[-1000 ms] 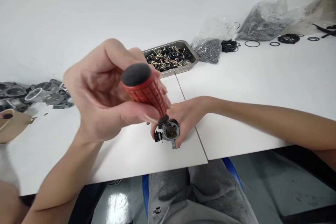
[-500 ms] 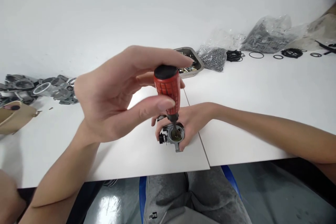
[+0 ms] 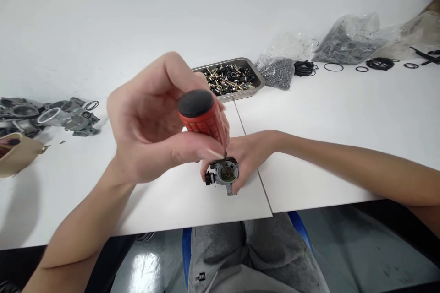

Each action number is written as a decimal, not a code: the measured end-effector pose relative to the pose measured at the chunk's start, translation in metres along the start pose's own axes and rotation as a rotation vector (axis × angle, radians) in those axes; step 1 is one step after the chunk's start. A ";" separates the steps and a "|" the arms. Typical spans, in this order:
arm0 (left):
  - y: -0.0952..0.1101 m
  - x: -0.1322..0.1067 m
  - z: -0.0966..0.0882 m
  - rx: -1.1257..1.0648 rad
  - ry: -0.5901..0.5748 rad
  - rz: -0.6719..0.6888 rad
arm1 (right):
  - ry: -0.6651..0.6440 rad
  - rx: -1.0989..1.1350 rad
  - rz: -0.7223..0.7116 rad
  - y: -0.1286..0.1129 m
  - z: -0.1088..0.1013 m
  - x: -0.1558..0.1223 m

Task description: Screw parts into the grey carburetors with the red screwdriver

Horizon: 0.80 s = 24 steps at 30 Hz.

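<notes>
My left hand (image 3: pixel 161 123) is closed around the red handle of a screwdriver (image 3: pixel 202 116) with a black end cap. The screwdriver leans, its cap towards the left and its shaft pointing down at the bore of a small carburetor (image 3: pixel 227 175); whether the tip touches anything inside I cannot tell. My right hand (image 3: pixel 245 155) grips the grey metal carburetor from behind and the right, holding it on the white table. A black knob sticks out at the carburetor's left side. Part of my right hand's fingers is hidden behind the screwdriver and my left hand.
A metal tray (image 3: pixel 261 83) of small screws and fittings stands at the back. Right of it lie clear bags of small parts (image 3: pixel 275 71) and black rings (image 3: pixel 380 63). More carburetors (image 3: pixel 80 119) and a beige container (image 3: pixel 20 155) are at left. A seam (image 3: pixel 259 178) crosses the table (image 3: pixel 326 174).
The screwdriver has tilted, its cap swinging left and nearer to me. My left fingers, earlier spread about the handle, are now curled round it. The carburetor stays in my right hand.
</notes>
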<state>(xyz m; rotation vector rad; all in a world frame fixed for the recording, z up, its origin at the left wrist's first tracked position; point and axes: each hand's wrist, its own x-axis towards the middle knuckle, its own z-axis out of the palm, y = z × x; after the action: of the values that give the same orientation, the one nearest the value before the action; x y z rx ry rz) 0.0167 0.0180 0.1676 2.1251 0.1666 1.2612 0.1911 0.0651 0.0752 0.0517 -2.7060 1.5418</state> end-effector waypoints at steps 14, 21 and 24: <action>0.017 0.001 -0.009 0.090 -0.155 -0.191 | -0.035 -0.089 0.017 -0.008 -0.004 0.000; 0.022 0.000 0.003 0.303 -0.021 -0.039 | -0.024 0.009 0.081 -0.008 -0.002 -0.001; 0.014 -0.002 0.002 0.295 0.035 -0.004 | -0.019 0.034 0.085 -0.007 -0.002 -0.001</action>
<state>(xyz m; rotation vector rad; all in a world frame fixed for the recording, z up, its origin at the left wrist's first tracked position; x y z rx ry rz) 0.0142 0.0048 0.1736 2.3481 0.3933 1.3406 0.1928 0.0630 0.0820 -0.0482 -2.7308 1.6172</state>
